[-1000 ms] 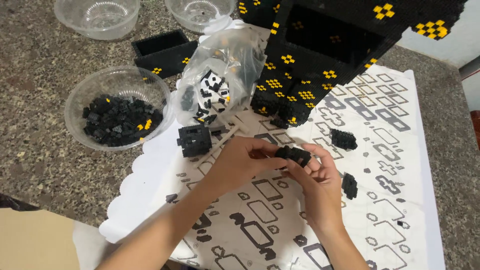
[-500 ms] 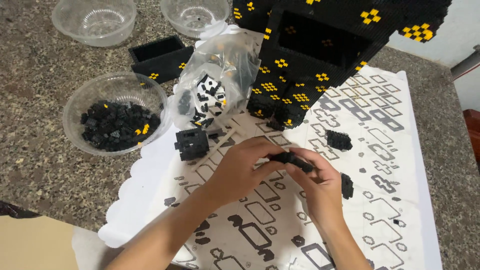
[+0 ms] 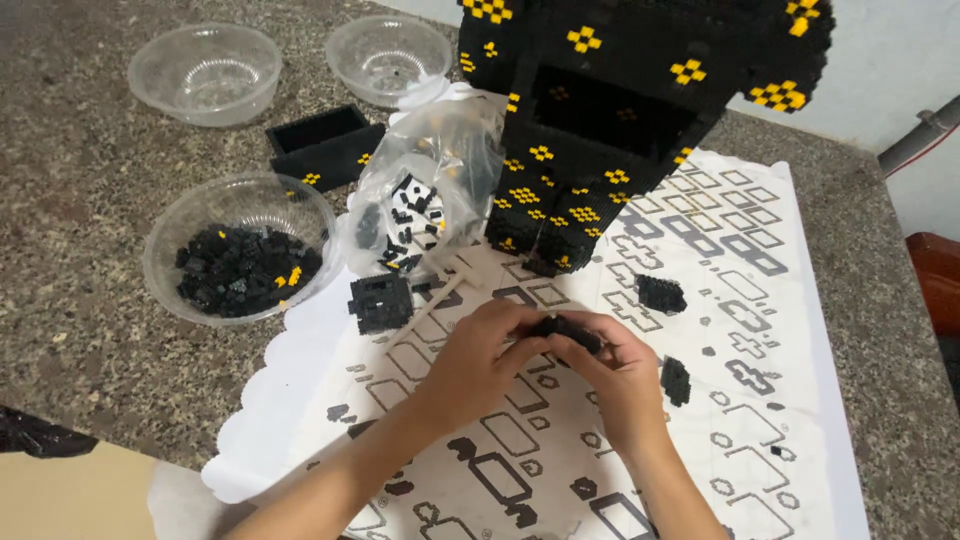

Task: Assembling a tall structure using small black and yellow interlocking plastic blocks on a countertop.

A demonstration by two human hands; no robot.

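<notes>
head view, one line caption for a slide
Both hands, left and right, pinch a black brick piece over a printed sheet beside a black-and-yellow model.

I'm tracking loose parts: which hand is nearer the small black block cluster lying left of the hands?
Left. The left hand sits just right of the cluster; the right hand is farther right.

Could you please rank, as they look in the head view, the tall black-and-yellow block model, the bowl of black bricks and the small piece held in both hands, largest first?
1. Tall black-and-yellow block model
2. Bowl of black bricks
3. Small piece pinched between the left hand and right hand
</notes>
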